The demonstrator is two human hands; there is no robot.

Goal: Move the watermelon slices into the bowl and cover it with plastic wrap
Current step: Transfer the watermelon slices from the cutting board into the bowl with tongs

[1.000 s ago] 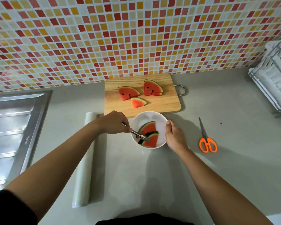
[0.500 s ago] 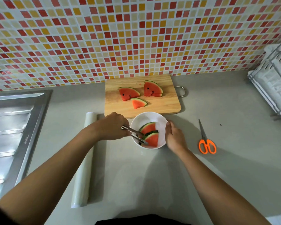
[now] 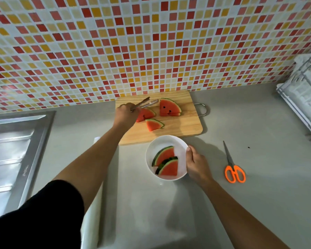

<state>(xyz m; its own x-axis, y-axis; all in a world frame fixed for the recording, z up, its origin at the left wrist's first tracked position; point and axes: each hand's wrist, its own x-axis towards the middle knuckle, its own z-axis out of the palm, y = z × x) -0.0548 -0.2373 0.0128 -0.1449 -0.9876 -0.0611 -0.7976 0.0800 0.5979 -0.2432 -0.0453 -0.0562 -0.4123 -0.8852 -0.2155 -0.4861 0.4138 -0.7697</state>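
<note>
The watermelon slices are split between two places: two lie overlapped in the white bowl, and three are left on the wooden cutting board. A second ago the tongs were lowered into the bowl beside the second slice; they have now been carried back up to the board and are held open and empty in the closed left hand, tips hovering just beyond the leftmost slice and just beside the large seeded slice. The smallest slice lies just nearer than the tong tips. It is judged that the second transfer is finished and a third pickup is being lined up, so the moving stage is not quite half done. The bowl's right rim is gripped by the right hand, thumb on the edge, unchanged from before. The plastic wrap roll lies untouched under the left forearm, so the covering is not yet begun. Right of the bowl-holding hand, orange-handled scissors rest on the grey countertop. A steel sink drainboard is seen far left, a white dish rack far right, and a red, orange and cream mosaic tile wall behind the board.
</note>
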